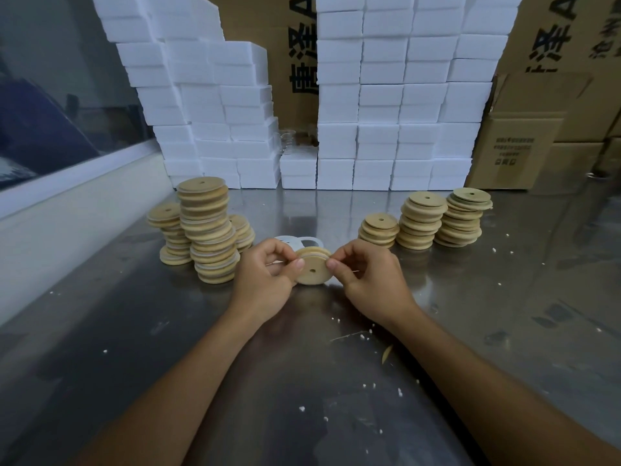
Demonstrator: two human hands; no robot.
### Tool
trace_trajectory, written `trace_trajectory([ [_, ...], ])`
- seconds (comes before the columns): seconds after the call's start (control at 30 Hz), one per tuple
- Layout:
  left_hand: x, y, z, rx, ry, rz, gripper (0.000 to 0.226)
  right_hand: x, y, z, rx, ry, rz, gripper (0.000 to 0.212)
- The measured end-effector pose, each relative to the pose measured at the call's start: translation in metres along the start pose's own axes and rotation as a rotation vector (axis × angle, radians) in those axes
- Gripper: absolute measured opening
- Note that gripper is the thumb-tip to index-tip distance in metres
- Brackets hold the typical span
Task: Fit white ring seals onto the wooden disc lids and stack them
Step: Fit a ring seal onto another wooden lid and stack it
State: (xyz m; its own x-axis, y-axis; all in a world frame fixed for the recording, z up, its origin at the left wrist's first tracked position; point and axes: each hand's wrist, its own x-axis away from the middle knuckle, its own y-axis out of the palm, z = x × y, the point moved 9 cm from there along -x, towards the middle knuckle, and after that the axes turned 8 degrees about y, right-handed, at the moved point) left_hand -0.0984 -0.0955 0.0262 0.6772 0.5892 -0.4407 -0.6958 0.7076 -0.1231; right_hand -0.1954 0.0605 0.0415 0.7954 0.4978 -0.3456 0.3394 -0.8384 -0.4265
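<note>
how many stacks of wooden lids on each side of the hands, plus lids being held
Stacks left of the left hand: 4, tallest
Stacks right of the right hand: 3, nearest
Held lid: 1
Total: 7 stacks and 1 held lid, all on the metal table

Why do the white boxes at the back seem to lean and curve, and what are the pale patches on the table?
Head view: the wide-angle lens bows the white boxes outward toward the edges. The steel table mirrors the boxes and light as pale glare around the lid stacks. The hands, left and right, and the lid they hold look fairly sharp; the cartons at the right are dimmer.
</note>
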Motion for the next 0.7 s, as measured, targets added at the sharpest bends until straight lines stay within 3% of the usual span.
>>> trace_trajectory([
  [0.17,0.000,-0.002,-0.002,-0.013,-0.015,0.025,0.024,-0.001,0.003,0.008,-0.014,0.083,-0.058,0.013],
  [0.33,-0.001,-0.001,0.011,-0.206,0.111,0.004,0.026,-0.002,0.004,0.012,-0.062,0.114,-0.059,0.012],
  [0.47,0.007,0.012,0.028,-0.351,0.254,-0.110,0.029,-0.001,0.008,0.008,-0.031,0.077,-0.078,0.009],
  [0.57,0.015,0.031,0.036,-0.554,0.383,-0.303,0.051,-0.001,0.007,0.009,-0.002,0.093,-0.062,0.007],
  [0.7,0.014,0.035,0.030,-0.736,0.351,-0.347,0.049,-0.001,0.008,0.011,0.028,0.118,-0.075,0.007],
])
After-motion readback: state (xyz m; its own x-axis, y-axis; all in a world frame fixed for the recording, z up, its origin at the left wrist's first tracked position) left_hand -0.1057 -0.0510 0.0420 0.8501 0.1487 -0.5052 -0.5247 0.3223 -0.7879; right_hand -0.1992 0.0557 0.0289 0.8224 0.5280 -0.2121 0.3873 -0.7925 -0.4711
